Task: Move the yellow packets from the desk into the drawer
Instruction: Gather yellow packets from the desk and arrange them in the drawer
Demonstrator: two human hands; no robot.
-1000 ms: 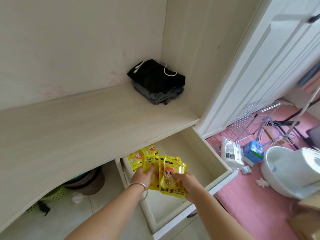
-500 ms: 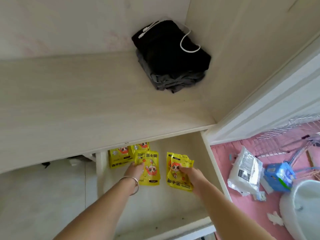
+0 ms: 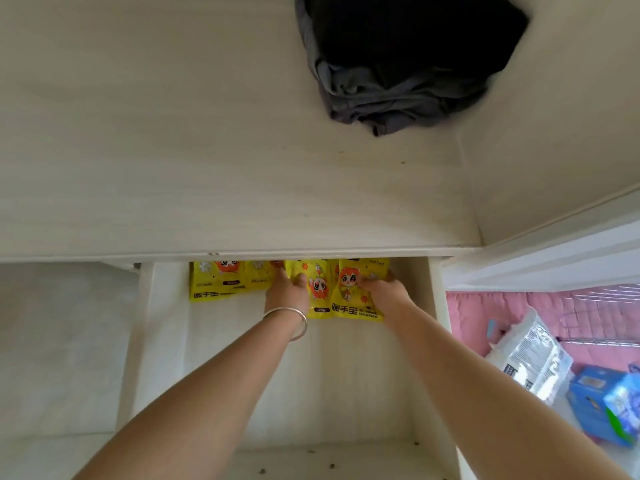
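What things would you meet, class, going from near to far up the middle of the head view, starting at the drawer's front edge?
Drawer front edge → silver bangle on the left wrist → yellow packets at the drawer's back → desk top → dark folded clothes.

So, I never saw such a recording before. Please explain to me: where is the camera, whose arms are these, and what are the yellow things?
The single camera sits on a person's head and looks down, so the arms are that person's own. Below the desk top an open drawer holds yellow packets lined up along its far side. The left hand, with a bracelet on its wrist, touches a middle packet; the right hand holds the rightmost packet. Dark folded clothes lie on the desk.
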